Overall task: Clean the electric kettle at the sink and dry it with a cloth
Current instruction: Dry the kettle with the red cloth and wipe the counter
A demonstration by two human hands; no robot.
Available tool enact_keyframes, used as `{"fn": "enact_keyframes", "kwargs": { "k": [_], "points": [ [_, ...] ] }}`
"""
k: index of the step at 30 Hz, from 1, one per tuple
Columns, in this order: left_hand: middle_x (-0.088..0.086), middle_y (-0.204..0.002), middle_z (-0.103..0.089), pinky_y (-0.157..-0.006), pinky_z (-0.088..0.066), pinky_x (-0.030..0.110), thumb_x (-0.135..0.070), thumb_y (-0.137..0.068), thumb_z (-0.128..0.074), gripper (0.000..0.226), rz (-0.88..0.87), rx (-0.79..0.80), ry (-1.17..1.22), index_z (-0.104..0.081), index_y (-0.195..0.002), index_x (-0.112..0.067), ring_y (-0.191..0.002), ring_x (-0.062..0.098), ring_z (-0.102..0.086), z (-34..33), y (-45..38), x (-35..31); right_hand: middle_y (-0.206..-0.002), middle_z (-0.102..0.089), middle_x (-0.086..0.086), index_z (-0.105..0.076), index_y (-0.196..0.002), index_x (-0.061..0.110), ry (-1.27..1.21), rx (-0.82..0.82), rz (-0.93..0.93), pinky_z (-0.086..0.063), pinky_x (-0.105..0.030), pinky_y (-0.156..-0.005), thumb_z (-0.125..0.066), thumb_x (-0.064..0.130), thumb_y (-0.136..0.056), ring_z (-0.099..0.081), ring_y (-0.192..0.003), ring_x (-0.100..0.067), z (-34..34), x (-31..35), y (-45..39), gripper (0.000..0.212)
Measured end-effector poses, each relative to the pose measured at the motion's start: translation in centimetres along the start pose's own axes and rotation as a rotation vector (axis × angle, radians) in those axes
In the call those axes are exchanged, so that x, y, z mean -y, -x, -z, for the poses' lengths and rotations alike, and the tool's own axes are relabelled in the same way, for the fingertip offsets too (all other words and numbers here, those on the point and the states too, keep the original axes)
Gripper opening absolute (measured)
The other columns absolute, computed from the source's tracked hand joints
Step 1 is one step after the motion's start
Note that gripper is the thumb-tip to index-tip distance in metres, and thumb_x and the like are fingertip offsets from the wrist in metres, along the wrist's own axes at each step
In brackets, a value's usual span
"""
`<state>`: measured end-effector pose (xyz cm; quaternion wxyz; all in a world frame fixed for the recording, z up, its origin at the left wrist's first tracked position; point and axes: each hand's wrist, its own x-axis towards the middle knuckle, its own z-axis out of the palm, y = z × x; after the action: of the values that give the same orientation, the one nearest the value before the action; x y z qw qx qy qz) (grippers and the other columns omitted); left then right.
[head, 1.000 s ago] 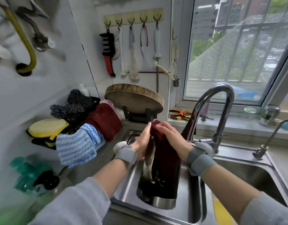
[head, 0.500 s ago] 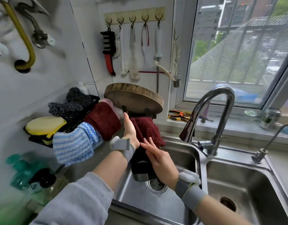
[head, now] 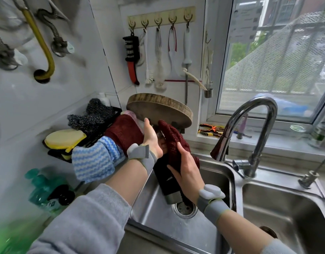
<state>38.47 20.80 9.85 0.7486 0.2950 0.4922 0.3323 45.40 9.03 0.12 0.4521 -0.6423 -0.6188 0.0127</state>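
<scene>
Held tilted over the left basin of the sink (head: 209, 180), base down toward the drain: the dark electric kettle (head: 167, 182), upper part wrapped in the dark red cloth (head: 173, 142). Left hand (head: 151, 138) steadying the top end from the left, thumb up, the other fingers hidden behind kettle and cloth, so cannot tell how they lie; right hand (head: 186, 167) laid flat on the cloth, fingers straight and close together, pressing it against the kettle's side. Behind: round wooden chopping board (head: 158, 109); to the right, the faucet (head: 249, 129).
</scene>
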Motion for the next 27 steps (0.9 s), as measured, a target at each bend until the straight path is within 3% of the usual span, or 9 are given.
{"fn": "enact_keyframes", "kwargs": {
  "k": [3,5,8,10,13,15,18,22,27],
  "points": [
    [0.013,-0.133,-0.058,-0.087,-0.051,0.042,-0.091,-0.061,-0.038,0.105,0.009,-0.04,0.033,-0.056,-0.131,-0.014,-0.118,0.031,-0.058,0.1,-0.9,0.7,-0.112,-0.065,-0.013,-0.049,-0.127,0.003,-0.103,-0.065,-0.13,-0.042,-0.02,-0.087,-0.06,0.018,-0.091,-0.061,-0.104,-0.024,0.8,0.3,0.0,0.04],
    [0.014,-0.122,-0.064,-0.078,-0.055,0.041,-0.087,-0.068,-0.034,0.099,0.018,-0.068,0.029,-0.058,-0.127,-0.012,-0.109,0.031,-0.063,0.6,-1.6,1.5,-0.088,-0.069,-0.007,-0.06,-0.105,0.006,-0.2,-0.121,-0.296,-0.047,-0.028,-0.073,-0.056,0.015,-0.093,-0.064,-0.083,-0.021,1.9,-0.2,-0.2,0.016],
    [0.018,-0.088,-0.072,-0.059,-0.053,0.037,-0.08,-0.082,-0.024,0.09,0.005,-0.064,-0.006,-0.067,-0.104,-0.004,-0.083,0.033,-0.067,1.3,-1.3,2.3,-0.084,-0.069,-0.008,-0.065,-0.099,0.005,-0.836,-0.25,-0.733,-0.056,-0.038,-0.075,-0.053,0.018,-0.095,-0.065,-0.079,-0.024,4.7,-0.3,-1.6,0.018],
    [0.018,-0.067,-0.069,-0.057,-0.052,0.034,-0.074,-0.088,-0.022,0.084,-0.031,-0.029,-0.078,-0.065,-0.087,-0.001,-0.068,0.032,-0.065,1.6,-1.4,2.7,-0.092,-0.069,-0.01,-0.063,-0.103,0.01,-1.055,-0.32,-0.814,-0.058,-0.036,-0.074,-0.05,0.023,-0.097,-0.067,-0.081,-0.022,7.1,0.3,-2.8,0.02],
    [0.005,-0.046,-0.057,-0.047,-0.042,0.023,-0.055,-0.093,-0.035,0.056,-0.048,-0.039,-0.175,-0.058,-0.076,-0.008,-0.043,0.019,-0.053,1.6,0.2,3.0,-0.102,-0.068,-0.009,-0.064,-0.096,0.024,-0.948,-0.296,-0.677,-0.056,-0.041,-0.084,-0.05,0.027,-0.097,-0.066,-0.095,-0.026,9.2,1.2,-4.7,0.014],
    [-0.002,-0.037,-0.047,-0.037,-0.032,0.015,-0.046,-0.089,-0.044,0.044,-0.094,-0.09,-0.296,-0.057,-0.069,-0.009,-0.03,0.012,-0.04,2.1,0.7,3.7,-0.093,-0.068,-0.01,-0.065,-0.09,0.027,-0.839,-0.185,-0.57,-0.055,-0.046,-0.082,-0.051,0.026,-0.096,-0.065,-0.088,-0.031,9.6,1.6,-5.5,0.015],
    [-0.003,-0.037,-0.046,-0.037,-0.03,0.017,-0.048,-0.082,-0.055,0.046,-0.257,-0.175,-0.515,-0.059,-0.058,-0.009,-0.032,0.015,-0.037,2.4,1.7,4.9,-0.077,-0.062,0.006,-0.063,-0.094,0.024,-0.572,0.041,-0.356,-0.051,-0.036,-0.072,-0.051,0.024,-0.096,-0.059,-0.077,-0.018,8.8,1.6,-5.4,0.013],
    [0.004,-0.043,-0.054,-0.053,-0.039,0.029,-0.057,-0.077,-0.056,0.061,-0.519,-0.177,-0.817,-0.058,-0.044,-0.006,-0.046,0.024,-0.051,1.9,3.5,5.9,-0.122,-0.065,0.002,-0.062,-0.122,0.024,-0.052,0.329,-0.198,-0.042,-0.035,-0.099,-0.047,0.04,-0.096,-0.056,-0.117,-0.02,6.8,0.3,-5.1,0.034],
    [0.003,-0.042,-0.045,-0.05,-0.038,0.031,-0.066,-0.065,-0.056,0.069,-0.606,-0.134,-0.856,-0.053,-0.05,0.0,-0.041,0.02,-0.042,1.9,5.2,7.5,-0.148,-0.04,0.008,-0.042,-0.142,0.024,-0.082,0.595,-0.346,-0.021,-0.027,-0.116,-0.041,0.048,-0.096,-0.035,-0.138,-0.013,9.2,-0.8,-6.1,0.052]
  ]
}}
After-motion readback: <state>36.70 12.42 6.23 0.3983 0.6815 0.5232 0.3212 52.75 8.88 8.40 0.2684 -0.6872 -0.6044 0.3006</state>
